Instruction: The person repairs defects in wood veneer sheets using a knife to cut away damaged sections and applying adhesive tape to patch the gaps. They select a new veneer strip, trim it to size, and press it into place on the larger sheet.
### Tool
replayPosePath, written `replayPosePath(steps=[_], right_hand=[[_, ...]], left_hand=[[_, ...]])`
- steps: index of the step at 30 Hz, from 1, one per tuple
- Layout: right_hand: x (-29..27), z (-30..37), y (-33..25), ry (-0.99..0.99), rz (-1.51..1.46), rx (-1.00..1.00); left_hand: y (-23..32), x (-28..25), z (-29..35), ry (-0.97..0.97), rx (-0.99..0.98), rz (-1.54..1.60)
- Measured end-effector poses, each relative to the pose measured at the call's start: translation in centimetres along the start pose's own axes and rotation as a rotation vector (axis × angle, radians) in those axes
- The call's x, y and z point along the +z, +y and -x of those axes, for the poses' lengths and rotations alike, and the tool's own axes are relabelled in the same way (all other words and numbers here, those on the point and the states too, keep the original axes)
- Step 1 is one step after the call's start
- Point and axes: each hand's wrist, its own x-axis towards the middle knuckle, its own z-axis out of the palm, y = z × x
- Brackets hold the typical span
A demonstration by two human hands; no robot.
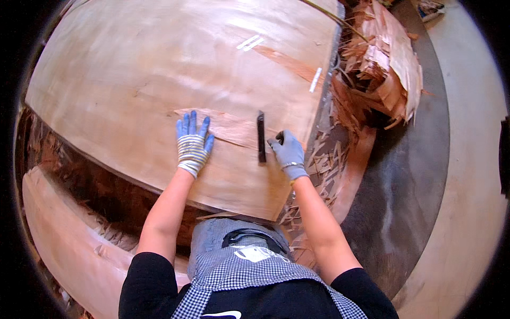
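Two gloved hands work a broad reddish-brown veneer sheet (pixel 159 80): my left hand (pixel 193 143), fingers spread, presses it flat, likely so it can't slip, while my right hand (pixel 287 153) pinches a narrow black blade (pixel 261 137) just left of that grip.

Left hand (pixel 193 142) flat, fingers spread; right hand (pixel 288 153) curled (both gloved)

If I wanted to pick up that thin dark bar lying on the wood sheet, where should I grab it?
Probably at the near end of the dark bar, from the right: it lies flat on the veneer sheet, running away from the person, and the right hand already touches it there.
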Motion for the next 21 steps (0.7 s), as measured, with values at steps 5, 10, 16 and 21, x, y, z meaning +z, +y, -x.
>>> replayPosePath(steps=[5,10,16,21], right_hand=[[-5.8,6.5,7.5,-0.026,-0.140,-0.032],[-10.4,14.1,17.9,-0.121,-0.216,0.314],[-12.0,19.7,29.6,-0.253,-0.240,0.430],[-14.5,22.8,39.0,-0.379,-0.099,0.366]], left_hand=[[-5.3,2.6,-0.8,0.052,-0.223,0.367],[3.9,-2.3,-4.5,0.360,-0.198,0.409],[24.1,0.1,-3.4,0.088,0.406,0.526],[36.3,6.3,-0.1,-0.253,0.496,0.536]])
